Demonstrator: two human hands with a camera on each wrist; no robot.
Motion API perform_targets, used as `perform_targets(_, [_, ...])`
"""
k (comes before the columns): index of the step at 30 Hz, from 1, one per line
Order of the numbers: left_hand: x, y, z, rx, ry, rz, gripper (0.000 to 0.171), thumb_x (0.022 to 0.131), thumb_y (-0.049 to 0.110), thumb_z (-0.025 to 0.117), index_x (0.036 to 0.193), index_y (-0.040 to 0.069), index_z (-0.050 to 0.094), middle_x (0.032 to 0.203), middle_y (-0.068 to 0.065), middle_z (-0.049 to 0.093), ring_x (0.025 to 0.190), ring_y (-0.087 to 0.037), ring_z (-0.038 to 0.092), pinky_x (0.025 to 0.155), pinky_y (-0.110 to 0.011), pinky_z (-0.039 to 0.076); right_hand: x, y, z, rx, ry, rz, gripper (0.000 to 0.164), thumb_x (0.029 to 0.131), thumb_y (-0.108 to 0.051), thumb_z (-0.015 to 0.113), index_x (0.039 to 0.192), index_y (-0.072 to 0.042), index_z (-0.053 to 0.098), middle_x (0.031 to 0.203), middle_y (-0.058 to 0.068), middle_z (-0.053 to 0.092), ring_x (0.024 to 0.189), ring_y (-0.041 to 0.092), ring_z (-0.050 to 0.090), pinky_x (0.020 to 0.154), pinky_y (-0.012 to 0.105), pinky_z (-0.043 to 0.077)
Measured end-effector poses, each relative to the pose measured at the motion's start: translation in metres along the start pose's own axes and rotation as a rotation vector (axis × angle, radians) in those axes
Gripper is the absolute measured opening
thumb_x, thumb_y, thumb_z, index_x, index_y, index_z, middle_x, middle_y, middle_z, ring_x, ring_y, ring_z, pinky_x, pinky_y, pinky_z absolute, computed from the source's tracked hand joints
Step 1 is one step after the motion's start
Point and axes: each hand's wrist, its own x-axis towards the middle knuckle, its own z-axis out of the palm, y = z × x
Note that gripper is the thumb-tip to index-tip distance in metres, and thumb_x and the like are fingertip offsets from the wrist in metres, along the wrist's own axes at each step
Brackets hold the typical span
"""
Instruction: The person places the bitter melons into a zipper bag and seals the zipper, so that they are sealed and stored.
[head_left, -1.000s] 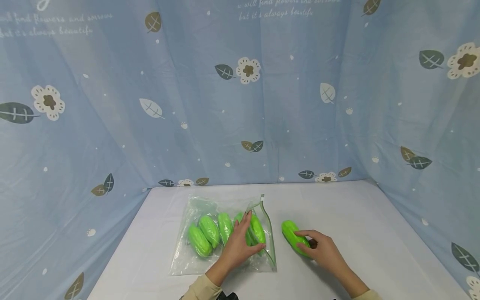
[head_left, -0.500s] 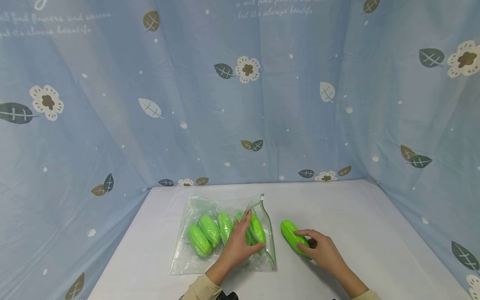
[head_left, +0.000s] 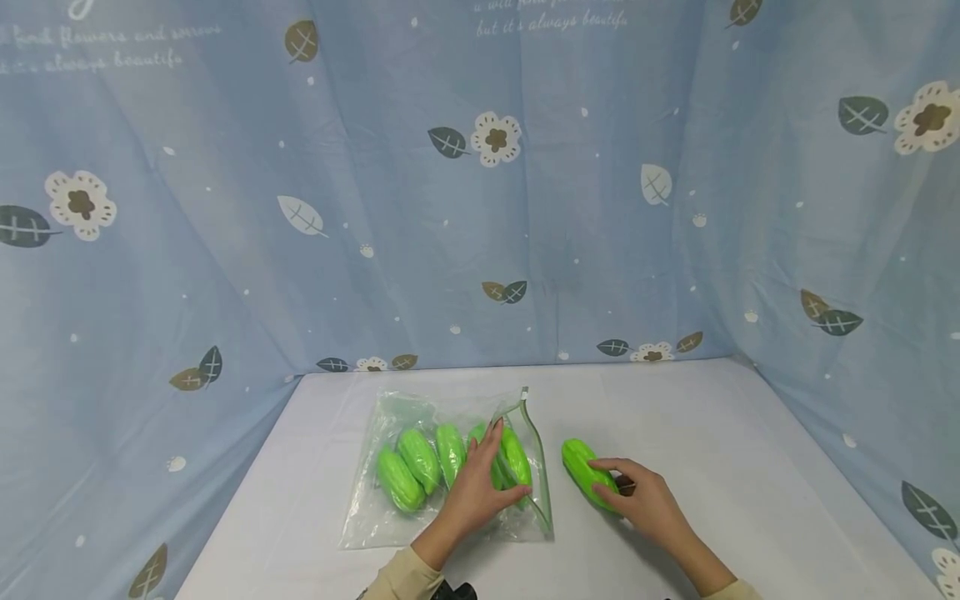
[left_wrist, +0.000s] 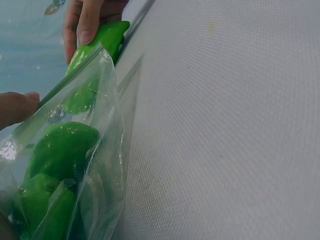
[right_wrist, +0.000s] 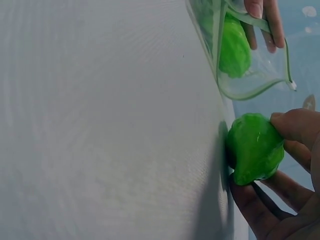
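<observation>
A clear zip-lock bag (head_left: 367, 529) lies flat with its mouth facing right. Several bright green, ridged bitter melons (head_left: 399, 482) show through the plastic. My left hand (head_left: 476, 492) holds the upper lip of the mouth, with thumb and fingers spread along the rim, and the lip stands raised in the right wrist view. Right of the bag, another green bitter melon (head_left: 579, 460) is pinched between the thumb and fingers of my right hand (head_left: 654, 500). That melon (right_wrist: 255, 147) sits just beyond the bag's mouth, close to the tabletop. My left palm hides part of the bagged melons.
A white-covered table (head_left: 697, 425) lies beneath everything. Blue fabric (head_left: 420, 208) with leaf and flower prints hangs behind the table and along both sides. A small dark object (head_left: 455, 590) shows beside the left sleeve (head_left: 405, 577).
</observation>
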Motion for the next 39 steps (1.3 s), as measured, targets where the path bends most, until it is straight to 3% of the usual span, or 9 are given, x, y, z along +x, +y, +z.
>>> perform_targets(14, [0.000, 0.001, -0.001, -0.009, -0.004, -0.001, 0.110, 0.081, 0.046, 0.084, 0.165, 0.020, 0.018, 0.166, -0.015, 0.023, 0.145, -0.059, 0.018, 0.108, -0.075, 0.027, 0.002, -0.004, 0.008, 0.058, 0.006, -0.042, 0.036, 0.085, -0.023, 0.084, 0.120, -0.027, 0.074, 0.126, 0.007, 0.070, 0.095, 0.017, 0.070, 0.075, 0.021, 0.058])
perform_targets(21, [0.001, -0.001, -0.001, -0.003, -0.001, 0.000, 0.110, 0.081, 0.045, 0.085, 0.165, 0.020, 0.018, 0.166, -0.015, 0.022, 0.144, -0.060, 0.019, 0.108, -0.075, 0.028, 0.005, -0.004, 0.012, 0.081, -0.021, -0.155, 0.037, 0.087, -0.021, 0.083, 0.122, -0.021, 0.073, 0.127, 0.010, 0.069, 0.098, 0.019, 0.071, 0.078, 0.023, 0.059])
perform_targets(31, [0.000, -0.002, -0.001, -0.002, 0.002, 0.001, 0.110, 0.081, 0.045, 0.085, 0.165, 0.020, 0.019, 0.166, -0.015, 0.023, 0.145, -0.059, 0.019, 0.108, -0.074, 0.028, 0.017, -0.010, 0.017, 0.048, -0.056, -0.235, 0.034, 0.088, -0.024, 0.081, 0.121, -0.021, 0.074, 0.127, 0.008, 0.070, 0.102, 0.025, 0.071, 0.079, 0.024, 0.059])
perform_targets(39, [-0.001, -0.002, -0.001, -0.003, 0.004, 0.020, 0.109, 0.081, 0.043, 0.085, 0.165, 0.019, 0.019, 0.166, -0.017, 0.024, 0.143, -0.062, 0.020, 0.107, -0.076, 0.028, 0.021, -0.016, 0.026, 0.055, -0.073, -0.215, 0.035, 0.088, -0.025, 0.081, 0.122, -0.022, 0.073, 0.128, 0.008, 0.069, 0.104, 0.028, 0.070, 0.079, 0.021, 0.058])
